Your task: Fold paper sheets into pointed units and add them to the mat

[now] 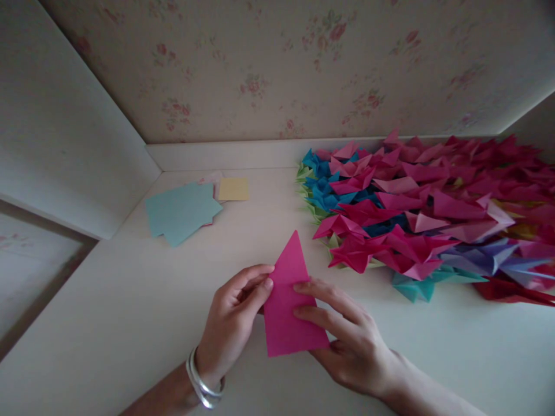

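A pink sheet of paper (286, 300), folded to a point at its far end, lies on the white tabletop (130, 300) in front of me. My left hand (234, 320), with silver bangles on the wrist, pinches the sheet's left edge between thumb and fingers. My right hand (347, 335) holds its right side, two fingers pressed flat on top and the rest under the near right corner.
A big heap of folded paper shapes (425, 214), mostly pink with some blue, green and purple, covers the table's right side. A loose stack of light blue sheets (180, 211) and a yellow square (233, 189) lie at the back left. Floral wallpaper rises behind.
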Tool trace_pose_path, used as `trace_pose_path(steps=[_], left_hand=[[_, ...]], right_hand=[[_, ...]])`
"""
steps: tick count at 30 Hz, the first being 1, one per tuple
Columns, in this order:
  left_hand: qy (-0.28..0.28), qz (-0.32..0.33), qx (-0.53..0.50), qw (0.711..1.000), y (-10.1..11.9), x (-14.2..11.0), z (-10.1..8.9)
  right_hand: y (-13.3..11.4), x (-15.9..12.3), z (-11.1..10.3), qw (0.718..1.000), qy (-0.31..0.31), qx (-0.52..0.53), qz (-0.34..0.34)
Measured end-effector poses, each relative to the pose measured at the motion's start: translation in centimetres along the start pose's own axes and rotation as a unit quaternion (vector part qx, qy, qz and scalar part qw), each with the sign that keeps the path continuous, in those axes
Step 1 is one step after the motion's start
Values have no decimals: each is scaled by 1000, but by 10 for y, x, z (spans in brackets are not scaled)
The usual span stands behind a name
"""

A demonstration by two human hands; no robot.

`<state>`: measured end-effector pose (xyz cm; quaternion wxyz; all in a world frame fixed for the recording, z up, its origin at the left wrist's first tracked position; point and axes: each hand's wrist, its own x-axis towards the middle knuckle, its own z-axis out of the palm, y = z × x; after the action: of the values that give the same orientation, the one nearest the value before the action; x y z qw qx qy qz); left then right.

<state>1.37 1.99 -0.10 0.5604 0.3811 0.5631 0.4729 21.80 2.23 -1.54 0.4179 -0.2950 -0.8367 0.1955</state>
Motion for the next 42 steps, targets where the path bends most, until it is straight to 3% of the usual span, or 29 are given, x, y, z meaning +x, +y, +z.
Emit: trace_pose_path(steps=[3, 5, 10, 13, 16, 20, 26, 35, 42], left_hand=[[20, 38, 27, 999, -4, 1, -3], [-1, 30, 8, 1000, -6, 1, -4], [-51, 17, -49, 997, -4, -5, -2], [-73, 33, -19, 997, -2, -9, -1], [-60, 79, 37, 994, -1, -11, -1], [-20, 146, 108, 983, -2, -10, -1], [-6, 197, 133, 971, -1, -9, 2], [16, 128, 107, 986, 0, -16, 9], [33, 134, 141, 980, -6, -23, 8]], right_hand=[[0, 2, 0, 1000, 3, -24, -4], [0, 2, 0, 1000, 14, -25, 9], [1, 1, 0, 986, 73, 54, 140], [1, 2, -1, 963, 90, 124, 221], [1, 3, -1, 947, 96, 162, 261], [1, 3, 0, 942, 103, 166, 274], [-1, 4, 4, 942, 111, 158, 273], [-3, 8, 6, 922, 160, 178, 303], [-8, 9, 11, 899, 152, 232, 339]])
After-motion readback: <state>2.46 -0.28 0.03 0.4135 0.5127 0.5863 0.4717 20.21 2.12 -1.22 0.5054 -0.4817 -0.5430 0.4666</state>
